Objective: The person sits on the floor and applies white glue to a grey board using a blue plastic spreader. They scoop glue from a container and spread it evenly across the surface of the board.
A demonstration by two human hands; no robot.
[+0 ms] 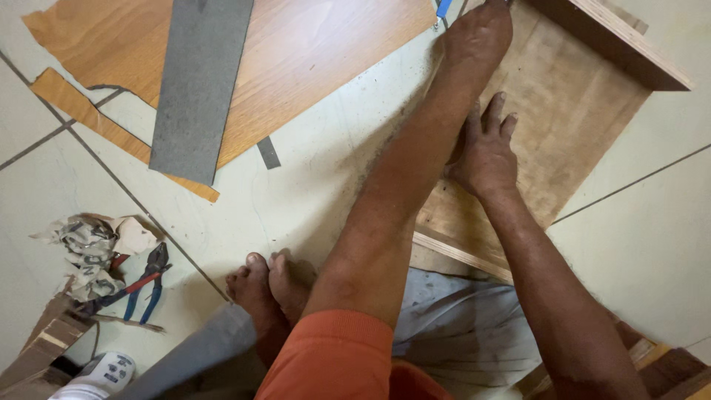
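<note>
Head view: the left hand (478,33) reaches far forward along the left edge of a shallow wooden drawer box (563,126) lying on the tiled floor (652,244). Its fingers curl over something at the box's far left corner, but the top edge of the frame cuts them off, so I cannot tell whether they grip anything. Just left of that hand a small blue tool tip (443,9) pokes in from the top edge.

The right hand (485,152) lies nearer the body, below the left one, released and flat with fingers spread, pressing on the box's plywood bottom close to its left edge. The box holds nothing but this hand; only bare, stained plywood shows inside. Its raised side board (629,44) runs beyond and to the right of both hands.

Left of the left forearm, a wood-grain laminate sheet (311,59) lies on the floor with a long grey strip (196,89) across it. Further left and nearer, well apart from both hands, pliers with red and blue handles (144,285) rest beside crumpled paper (96,248). Bare toes (266,285) sit beneath the left elbow, and grey cloth (459,326) lies between the two arms.
</note>
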